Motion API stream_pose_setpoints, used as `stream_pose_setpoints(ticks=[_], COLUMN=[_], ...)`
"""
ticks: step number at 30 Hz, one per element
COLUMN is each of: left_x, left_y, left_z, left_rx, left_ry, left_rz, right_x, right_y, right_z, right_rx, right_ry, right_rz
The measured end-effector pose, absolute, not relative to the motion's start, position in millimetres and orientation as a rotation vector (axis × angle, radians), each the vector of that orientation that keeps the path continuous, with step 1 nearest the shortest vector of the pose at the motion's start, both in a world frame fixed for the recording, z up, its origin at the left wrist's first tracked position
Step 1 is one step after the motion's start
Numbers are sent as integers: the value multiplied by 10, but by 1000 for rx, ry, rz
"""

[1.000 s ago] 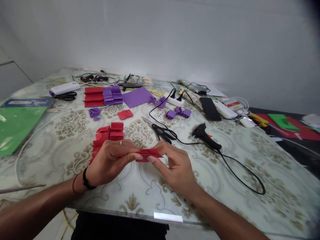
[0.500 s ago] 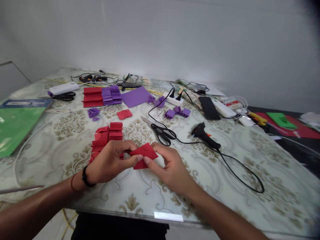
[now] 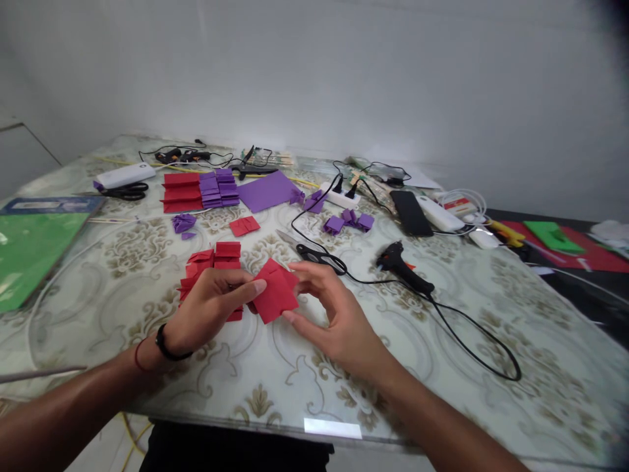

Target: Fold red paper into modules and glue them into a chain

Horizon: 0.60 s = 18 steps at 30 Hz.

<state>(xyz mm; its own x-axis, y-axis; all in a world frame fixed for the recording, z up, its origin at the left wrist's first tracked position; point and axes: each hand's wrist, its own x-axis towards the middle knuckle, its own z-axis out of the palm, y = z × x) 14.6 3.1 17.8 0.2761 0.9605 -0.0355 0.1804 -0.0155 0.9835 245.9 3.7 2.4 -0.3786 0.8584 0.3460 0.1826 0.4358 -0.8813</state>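
Note:
A folded square of red paper [image 3: 276,293] is held up over the table, turned so a corner points up. My left hand [image 3: 209,308] pinches its left side, thumb on the front and fingers behind. At its right side, my right hand [image 3: 331,314] holds the edges lightly, thumb at the lower edge and curved fingers near the upper right. Rows of folded red paper pieces [image 3: 227,251] lie just behind my left hand, partly covered by it. Farther back lies one small flat red piece [image 3: 244,226].
Black-handled scissors [image 3: 322,259] lie behind my right hand; a glue gun [image 3: 405,267] with its looped cord is to the right. Folded purple pieces [image 3: 348,221], a purple sheet [image 3: 269,190], a power strip [image 3: 341,195] and a phone [image 3: 411,213] lie farther back. Green sheets [image 3: 39,252] are left.
The red paper has been turned and raised, showing its broad square face. The right thumb has moved off its front to the lower edge, and the right fingers are spread wider.

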Motion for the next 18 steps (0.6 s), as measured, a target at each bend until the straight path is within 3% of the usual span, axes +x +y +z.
stream_pose_setpoints(ticks=[6,18], left_x=[157,214], left_y=[30,-77], left_z=[208,269], left_rx=[1468,1744], left_ry=[1117,993], left_rz=[829,731], right_x=[2484,2429], right_y=[55,25], right_z=[92,113], right_rx=[-715,-813], right_ry=[-2015,-1918], right_rz=[758,826])
